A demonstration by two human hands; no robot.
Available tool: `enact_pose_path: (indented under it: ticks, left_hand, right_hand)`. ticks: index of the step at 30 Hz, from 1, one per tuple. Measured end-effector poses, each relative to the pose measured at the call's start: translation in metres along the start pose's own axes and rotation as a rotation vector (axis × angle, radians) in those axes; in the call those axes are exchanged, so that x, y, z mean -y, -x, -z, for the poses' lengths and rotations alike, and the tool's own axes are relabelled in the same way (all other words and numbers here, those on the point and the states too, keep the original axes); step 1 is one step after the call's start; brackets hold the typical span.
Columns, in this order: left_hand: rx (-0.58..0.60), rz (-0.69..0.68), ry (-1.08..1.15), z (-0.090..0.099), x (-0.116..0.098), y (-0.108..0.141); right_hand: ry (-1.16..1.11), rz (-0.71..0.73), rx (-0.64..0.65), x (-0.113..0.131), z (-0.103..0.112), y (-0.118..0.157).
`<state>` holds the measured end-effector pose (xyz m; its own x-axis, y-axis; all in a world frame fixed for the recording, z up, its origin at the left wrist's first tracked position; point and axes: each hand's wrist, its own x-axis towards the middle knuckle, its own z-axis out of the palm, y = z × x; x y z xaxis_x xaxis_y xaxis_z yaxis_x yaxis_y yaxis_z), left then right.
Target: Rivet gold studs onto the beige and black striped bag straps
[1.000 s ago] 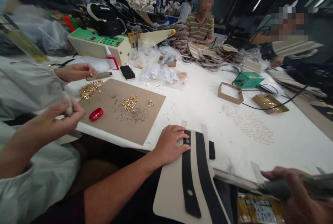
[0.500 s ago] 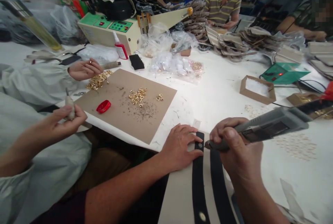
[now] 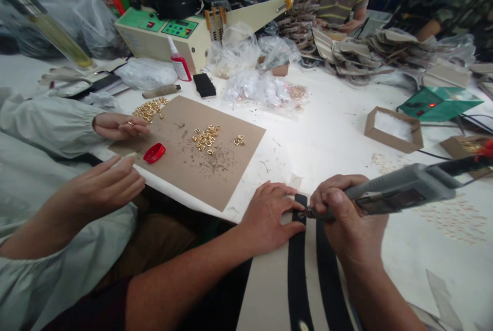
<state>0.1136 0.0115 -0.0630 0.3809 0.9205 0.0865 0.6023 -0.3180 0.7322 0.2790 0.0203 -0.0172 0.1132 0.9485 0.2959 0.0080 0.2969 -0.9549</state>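
My left hand (image 3: pixel 269 215) lies with its fingers spread on a beige board (image 3: pixel 265 290), its fingertips and thumb on the near end of a black strap (image 3: pixel 298 269). A small round metal piece shows on the strap between finger and thumb. My right hand (image 3: pixel 354 223) is wrapped round a grey electric screwdriver (image 3: pixel 404 190) that lies almost level, its tip touching the strap's edge close to the metal piece. A second black strap (image 3: pixel 331 279) runs alongside, partly under my right hand.
At the left, a co-worker's hands (image 3: pixel 103 187) hover by a brown board (image 3: pixel 177 141) with gold rings (image 3: pixel 206 138) and a red ring-shaped piece (image 3: pixel 154 153). A cardboard box (image 3: pixel 393 130) and green device (image 3: pixel 439 103) stand at right. Plastic bags (image 3: pixel 265 90) lie behind.
The screwdriver tip has moved onto the strap beside the metal piece. The co-worker's hands have shifted, and the slim tool no longer shows. The view has turned slightly.
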Motion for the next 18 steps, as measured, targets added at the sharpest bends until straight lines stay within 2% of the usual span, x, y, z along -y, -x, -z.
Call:
enact_pose_path:
  ticks: [7,13,18]
  left_hand:
    - [0.026,0.018,-0.005,0.0005,0.0002,-0.0003]
    - [0.029,0.007,-0.023,-0.0014,0.0024,0.0002]
    - [0.026,0.015,-0.028,-0.0017,0.0025,0.0002]
  right_hand:
    - [0.028,0.007,0.111,-0.0056,0.0044,-0.0069]
    - [-0.030,-0.009,0.204,-0.0082,0.0056,-0.0089]
    - [-0.119,-0.027,0.336,-0.0082,0.0045,-0.0091]
